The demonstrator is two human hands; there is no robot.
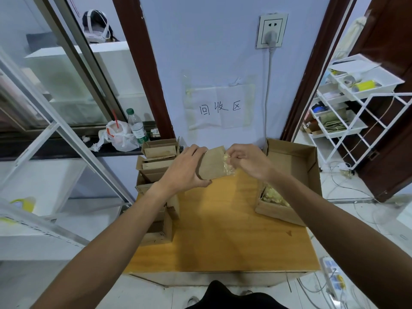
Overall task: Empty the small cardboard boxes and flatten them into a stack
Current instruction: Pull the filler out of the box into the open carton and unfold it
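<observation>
On the dark ledge at far left, a knotted plastic bag (120, 139) with a water bottle (136, 127) upright just beside it. Next along, at the left edge of the wooden tabletop (223, 230), a crowded row of small boxes (159, 152), flaps open, running from the wall toward the near edge, partly hidden by the left forearm. Above the tabletop's middle, left hand (186, 169) with a closed grip on a held box (211, 163): thumb under the lower edge, fingers curled over the top, the held box lifted clear of the wood and tilted. On the wall behind, a paper sign (219, 107) under clear film, and higher up a wall socket (270, 31) with a plug in it. At the held box's right end, right hand (247, 159), fingers curled in a pinching grip on a crinkled yellowish plastic wrapper (229, 165), probably half out of the held box, though blurred at that spot. Further right, a big open carton (294, 157) on the tabletop against the wall, more yellowish packing (273, 195) lying in its near corner. At far right, a white wire rack (356, 112) of trays beside a dark door, and a power strip (334, 277) on the floor.
</observation>
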